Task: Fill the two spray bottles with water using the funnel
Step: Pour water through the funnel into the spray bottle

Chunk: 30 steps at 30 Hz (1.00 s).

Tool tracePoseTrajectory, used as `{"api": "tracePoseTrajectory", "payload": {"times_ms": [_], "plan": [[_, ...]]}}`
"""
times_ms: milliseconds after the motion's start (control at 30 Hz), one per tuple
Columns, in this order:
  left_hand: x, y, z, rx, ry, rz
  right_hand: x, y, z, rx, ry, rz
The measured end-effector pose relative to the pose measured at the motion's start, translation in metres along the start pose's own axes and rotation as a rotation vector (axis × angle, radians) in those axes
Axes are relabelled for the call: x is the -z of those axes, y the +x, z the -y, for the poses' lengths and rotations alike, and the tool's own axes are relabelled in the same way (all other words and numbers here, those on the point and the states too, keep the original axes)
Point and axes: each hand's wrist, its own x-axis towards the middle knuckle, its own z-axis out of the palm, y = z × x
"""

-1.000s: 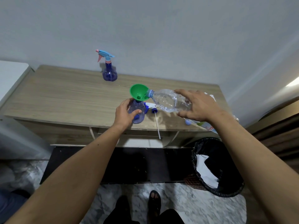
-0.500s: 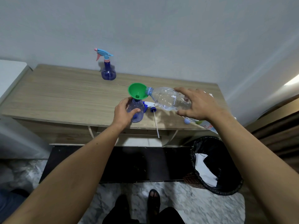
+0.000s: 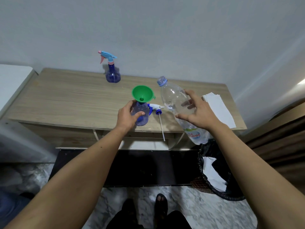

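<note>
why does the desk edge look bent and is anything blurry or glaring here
Head view: wide-angle lens bows the desk and wall lines; a bright glare patch sits at the right edge; the clear water bottle is slightly smeared and shows the right hand fingers through it; funnel stays sharp.

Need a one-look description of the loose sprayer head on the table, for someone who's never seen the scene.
On the wooden table, look near the front edge, just right of the open spray bottle carrying the green funnel. The sprayer head lies flat there: white and blue, detached, with a thin white dip tube overhanging the edge.
</note>
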Motion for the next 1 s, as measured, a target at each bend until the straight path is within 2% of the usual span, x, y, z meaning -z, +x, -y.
{"api": "tracePoseTrajectory", "payload": {"times_ms": [200,367,700,1000], "plan": [[0.001,0.000,-0.002,0.004,0.038,0.010,-0.007,0.003,-0.013,-0.067,0.234,-0.201],[0.000,-0.001,-0.002,0.013,0.066,-0.003,-0.012,0.014,-0.015,-0.065,0.366,-0.307],[0.001,0.000,-0.003,-0.009,0.063,-0.006,-0.024,0.038,-0.035,-0.071,0.470,-0.332],[-0.001,0.002,0.004,0.011,-0.005,-0.003,-0.027,0.041,-0.040,-0.067,0.552,-0.289]]}}
